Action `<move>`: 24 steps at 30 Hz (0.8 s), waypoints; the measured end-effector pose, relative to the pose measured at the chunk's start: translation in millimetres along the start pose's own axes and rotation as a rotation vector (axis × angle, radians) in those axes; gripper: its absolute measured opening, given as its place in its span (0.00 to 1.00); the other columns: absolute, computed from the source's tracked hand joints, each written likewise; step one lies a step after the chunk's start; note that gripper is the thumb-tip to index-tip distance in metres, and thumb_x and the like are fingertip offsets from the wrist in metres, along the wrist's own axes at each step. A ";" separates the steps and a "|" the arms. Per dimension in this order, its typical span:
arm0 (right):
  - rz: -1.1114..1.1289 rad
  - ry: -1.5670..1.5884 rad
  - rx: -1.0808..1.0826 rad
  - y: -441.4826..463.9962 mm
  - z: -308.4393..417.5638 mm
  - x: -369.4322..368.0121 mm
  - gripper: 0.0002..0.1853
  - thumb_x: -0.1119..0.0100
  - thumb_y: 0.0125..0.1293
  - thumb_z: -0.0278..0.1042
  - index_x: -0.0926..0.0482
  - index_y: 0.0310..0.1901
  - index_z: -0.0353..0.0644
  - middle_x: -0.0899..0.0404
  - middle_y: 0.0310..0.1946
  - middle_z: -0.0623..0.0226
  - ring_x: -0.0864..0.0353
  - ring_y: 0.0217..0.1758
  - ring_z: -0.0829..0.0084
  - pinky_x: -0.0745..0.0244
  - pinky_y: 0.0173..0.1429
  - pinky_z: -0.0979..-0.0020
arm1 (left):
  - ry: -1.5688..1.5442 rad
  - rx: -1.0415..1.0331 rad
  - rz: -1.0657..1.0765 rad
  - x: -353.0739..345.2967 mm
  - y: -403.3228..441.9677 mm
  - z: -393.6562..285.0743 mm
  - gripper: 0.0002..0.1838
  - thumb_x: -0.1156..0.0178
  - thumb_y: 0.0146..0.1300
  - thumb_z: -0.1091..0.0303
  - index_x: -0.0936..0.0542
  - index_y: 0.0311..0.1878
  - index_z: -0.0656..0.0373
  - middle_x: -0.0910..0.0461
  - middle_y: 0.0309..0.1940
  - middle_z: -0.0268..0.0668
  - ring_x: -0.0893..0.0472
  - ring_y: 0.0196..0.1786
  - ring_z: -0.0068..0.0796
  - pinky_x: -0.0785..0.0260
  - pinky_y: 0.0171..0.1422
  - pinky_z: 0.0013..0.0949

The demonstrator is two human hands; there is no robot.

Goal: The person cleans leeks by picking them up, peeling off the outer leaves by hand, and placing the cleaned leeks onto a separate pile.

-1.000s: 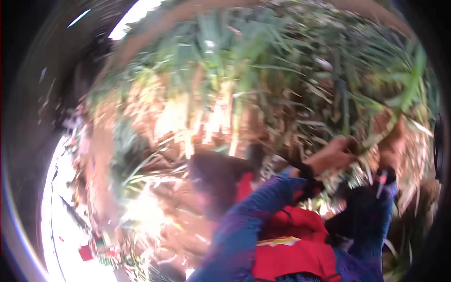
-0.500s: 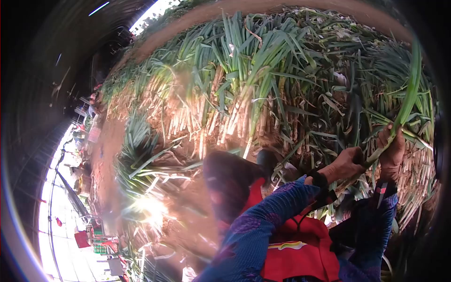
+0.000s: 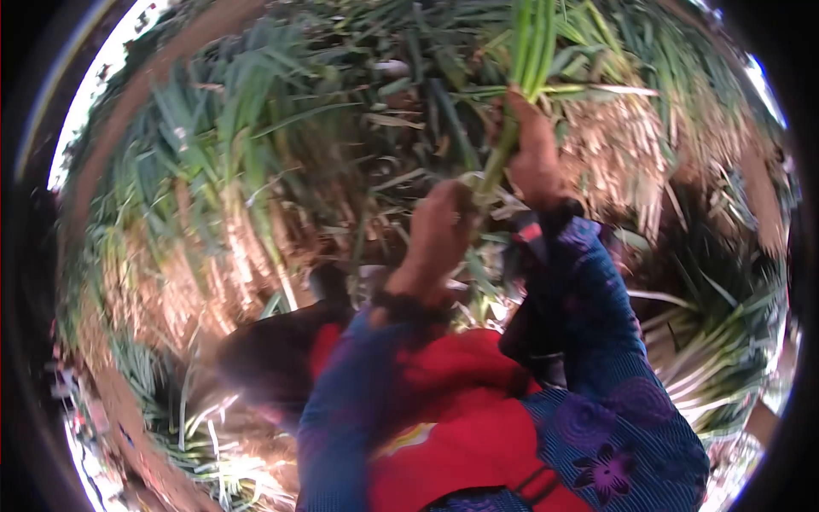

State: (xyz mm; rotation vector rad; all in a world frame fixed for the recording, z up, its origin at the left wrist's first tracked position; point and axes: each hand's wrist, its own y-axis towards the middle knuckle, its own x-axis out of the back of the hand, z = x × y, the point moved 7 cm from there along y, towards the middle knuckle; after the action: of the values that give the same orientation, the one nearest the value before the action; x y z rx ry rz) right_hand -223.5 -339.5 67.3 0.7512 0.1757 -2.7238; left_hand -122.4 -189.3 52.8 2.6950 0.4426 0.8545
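Note:
A green onion stalk (image 3: pixel 503 154) slants up between my two hands, its green leaves (image 3: pixel 533 47) fanned out above them. My right hand (image 3: pixel 536 154) is closed around its upper part, where the leaves begin. Lower down, my left hand (image 3: pixel 444 226) is closed on the pale part of the same stalk, slightly blurred. The root end is hidden by my left hand and wrist.
Rows of onions with pale stems (image 3: pixel 235 239) stand at the left. Another bunch (image 3: pixel 610 141) lies behind my right hand. Loose onions (image 3: pixel 708 367) spread at the right. Leaf scraps cover the ground. My red apron (image 3: pixel 461 444) shows below.
The view has swung right, so my hands and the stalk now appear nearer the middle. Both hands keep hold of the stalk. More onions show at the right.

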 end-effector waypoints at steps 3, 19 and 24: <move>-0.165 0.107 -0.036 -1.1 -6.2 14.2 0.15 0.38 0.65 0.48 0.24 0.37 0.43 0.28 0.24 0.73 0.29 0.24 0.77 0.33 0.29 0.73 | -0.077 -0.039 -0.076 13.5 -10.6 -9.6 0.09 0.38 0.55 0.78 0.26 0.39 0.65 0.21 0.32 0.42 0.20 0.33 0.27 0.26 0.39 0.32; -0.244 0.461 -0.098 12.6 -4.7 52.8 0.16 0.41 0.68 0.49 0.29 0.35 0.45 0.34 0.23 0.75 0.37 0.21 0.77 0.38 0.27 0.72 | -0.963 0.614 -0.448 84.6 -88.4 83.4 0.09 0.44 0.66 0.77 0.27 0.48 0.59 0.22 0.43 0.41 0.17 0.45 0.37 0.17 0.47 0.42; -0.220 0.425 -0.020 17.3 7.7 67.8 0.17 0.41 0.68 0.51 0.30 0.36 0.46 0.34 0.23 0.75 0.37 0.22 0.77 0.37 0.28 0.73 | -0.996 0.648 -0.534 107.2 -111.2 144.4 0.09 0.48 0.67 0.79 0.28 0.50 0.61 0.23 0.46 0.46 0.18 0.48 0.45 0.17 0.47 0.56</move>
State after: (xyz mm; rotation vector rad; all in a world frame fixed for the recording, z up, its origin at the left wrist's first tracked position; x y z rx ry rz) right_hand -276.8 -375.1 38.2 1.3718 0.3997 -2.7162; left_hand 24.2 -72.6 -45.1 2.8201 1.2072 -0.8880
